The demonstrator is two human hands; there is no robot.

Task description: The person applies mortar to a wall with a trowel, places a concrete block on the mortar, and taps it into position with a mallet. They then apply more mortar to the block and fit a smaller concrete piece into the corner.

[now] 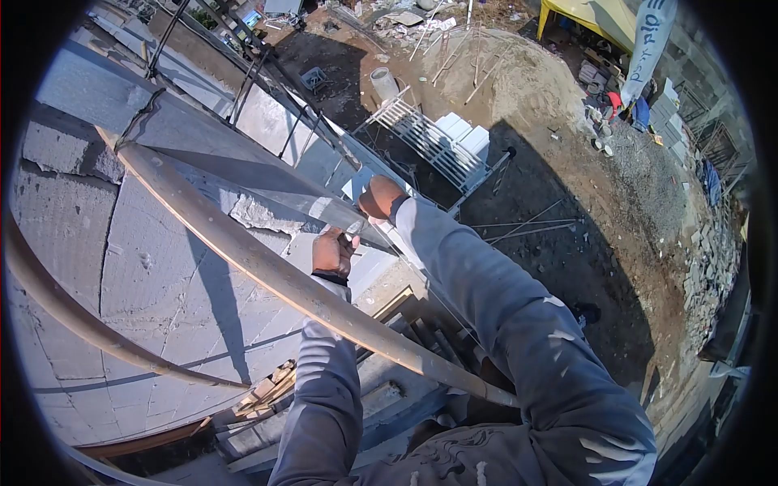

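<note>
My left hand is closed, its fingers pinched around something small and dark that I cannot make out. It is beside the lower end of a long grey beam, against a wall of pale blocks. My right hand is curled at the outer edge of that beam, a little above and to the right of my left hand. A small pale flat piece shows beside it; what the fingers hold is hidden. A wooden plank crosses over my left forearm.
Another plank leans at the left. Wood scraps lie at the wall's foot. Far below on the ground are a white metal frame, white blocks, a sand heap and a yellow canopy. Thin dark rods rise along the outer edge.
</note>
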